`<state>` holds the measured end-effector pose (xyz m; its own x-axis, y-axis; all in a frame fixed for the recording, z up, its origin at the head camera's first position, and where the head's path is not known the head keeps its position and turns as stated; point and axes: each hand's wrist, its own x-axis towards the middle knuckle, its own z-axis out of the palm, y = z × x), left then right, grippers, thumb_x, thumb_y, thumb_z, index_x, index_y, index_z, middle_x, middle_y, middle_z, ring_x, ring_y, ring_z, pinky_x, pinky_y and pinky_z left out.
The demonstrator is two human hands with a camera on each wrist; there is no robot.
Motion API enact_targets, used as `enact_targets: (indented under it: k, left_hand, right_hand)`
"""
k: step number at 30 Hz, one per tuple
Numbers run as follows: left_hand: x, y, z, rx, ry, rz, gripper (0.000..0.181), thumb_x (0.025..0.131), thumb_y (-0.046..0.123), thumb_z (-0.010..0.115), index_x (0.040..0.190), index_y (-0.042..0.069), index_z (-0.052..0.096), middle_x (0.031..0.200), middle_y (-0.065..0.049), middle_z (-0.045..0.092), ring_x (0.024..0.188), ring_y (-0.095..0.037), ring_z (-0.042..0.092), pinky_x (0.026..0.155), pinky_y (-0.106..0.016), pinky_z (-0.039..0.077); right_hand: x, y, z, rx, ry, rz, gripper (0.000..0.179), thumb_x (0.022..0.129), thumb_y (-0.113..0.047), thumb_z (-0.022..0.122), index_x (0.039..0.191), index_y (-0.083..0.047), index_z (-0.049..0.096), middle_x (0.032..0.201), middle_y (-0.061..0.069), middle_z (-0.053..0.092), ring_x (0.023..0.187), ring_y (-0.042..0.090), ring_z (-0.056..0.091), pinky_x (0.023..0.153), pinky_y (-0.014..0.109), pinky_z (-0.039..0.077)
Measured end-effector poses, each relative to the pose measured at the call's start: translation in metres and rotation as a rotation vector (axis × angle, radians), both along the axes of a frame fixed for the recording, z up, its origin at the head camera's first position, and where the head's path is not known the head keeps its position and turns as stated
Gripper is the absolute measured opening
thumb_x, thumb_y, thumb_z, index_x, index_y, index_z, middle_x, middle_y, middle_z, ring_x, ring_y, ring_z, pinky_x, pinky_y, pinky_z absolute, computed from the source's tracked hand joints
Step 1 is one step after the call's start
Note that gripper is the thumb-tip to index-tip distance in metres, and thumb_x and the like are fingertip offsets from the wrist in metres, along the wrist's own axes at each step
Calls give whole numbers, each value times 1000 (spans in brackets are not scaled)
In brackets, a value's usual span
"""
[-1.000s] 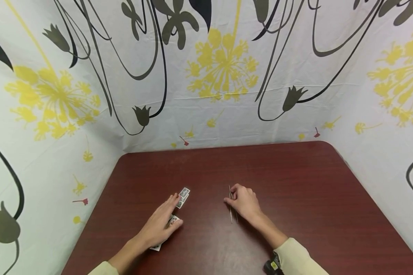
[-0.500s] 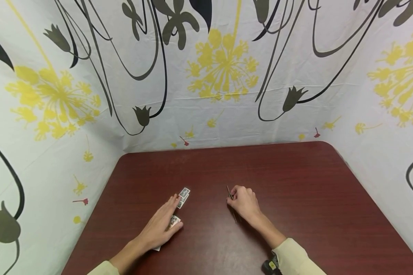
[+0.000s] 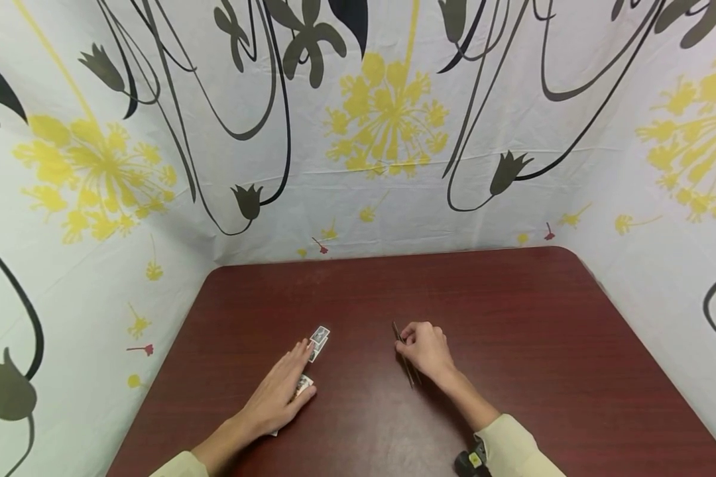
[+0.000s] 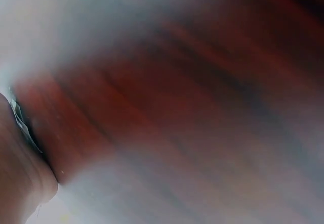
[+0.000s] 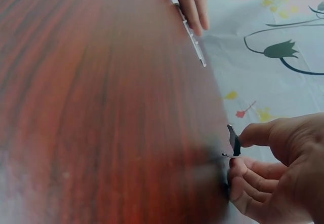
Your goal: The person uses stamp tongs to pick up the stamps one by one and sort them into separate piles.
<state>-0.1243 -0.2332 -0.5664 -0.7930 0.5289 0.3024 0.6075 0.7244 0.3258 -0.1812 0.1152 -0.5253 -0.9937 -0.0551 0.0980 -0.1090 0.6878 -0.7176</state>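
1. I see the right hand [image 3: 427,352] hold thin metal pieces [image 5: 233,137] in a narrow pinch, between the thumb and the fingertips. I count two slender ends, but I cannot tell if they are joined at the top.
2. The pieces slope along the table [image 3: 483,298], with their lower ends toward the person and a little apart. Whether these ends touch the surface is not clear to me.
3. The step in hand, as I judge it, is to handle these pieces finely. I would turn them with the fingertips only, with a quiet wrist; too hard a squeeze could make them cross or slip.
4. The left hand [image 3: 274,395] lies flat over printed cards [image 3: 319,336], fingers stretched, thumb spread, gripping nothing. It is well apart from the metal.
5. Some cards show beyond its fingertips, and another between thumb and forefinger. A light, even palm should be enough here; a drag sideways may disorder them. The left wrist view is too blurred to judge the pressure.
6. Beyond the far table edge stands a patterned cloth [image 3: 394,218].
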Motion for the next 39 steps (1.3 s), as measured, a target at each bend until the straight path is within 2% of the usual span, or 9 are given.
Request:
enact_targets:
  k: [12,17,21,25,30,39]
  left_hand:
    - [0,0,-5,-36,55,12,74,106,34,64,165,1,34,168,-26,33,155,-39,34,123,-56,31]
    - [1,0,-6,-49,83,16,72,106,35,64,163,-1,37,167,-25,35,154,-38,36,122,-56,32]
    - [1,0,-6,-45,94,16,72,105,34,64,162,-1,39,167,-25,36,154,-38,37,122,-56,32]
    - [1,1,-6,-36,100,12,71,105,34,64,162,-1,39,166,-26,37,153,-40,38,121,-57,33]
    - [0,1,-3,-27,105,8,70,104,31,65,161,-1,41,164,-28,39,151,-43,40,119,-61,35]
    - [-6,2,8,-2,98,-9,68,105,28,66,160,-4,41,165,-25,40,151,-43,41,117,-62,37]
  right_hand:
    - [-4,2,5,-122,-71,8,7,87,-12,85,89,-10,78,72,-6,70,65,9,64,67,33,54]
    - [-5,-1,8,-262,-129,37,7,90,-9,83,92,-6,77,77,0,74,60,15,67,55,30,55]
    - [-7,-3,10,-373,-178,60,8,91,-8,82,96,-4,77,80,3,76,59,21,69,50,35,58]
    - [-8,-4,14,-518,-228,89,12,92,-4,79,101,3,75,83,8,76,60,20,68,56,37,60]
    - [-8,-5,18,-701,-267,121,19,93,3,75,107,13,70,86,12,76,63,18,65,63,33,61]
    - [-10,-9,21,-865,-301,129,19,94,7,73,108,16,62,86,10,74,66,16,68,67,30,62]
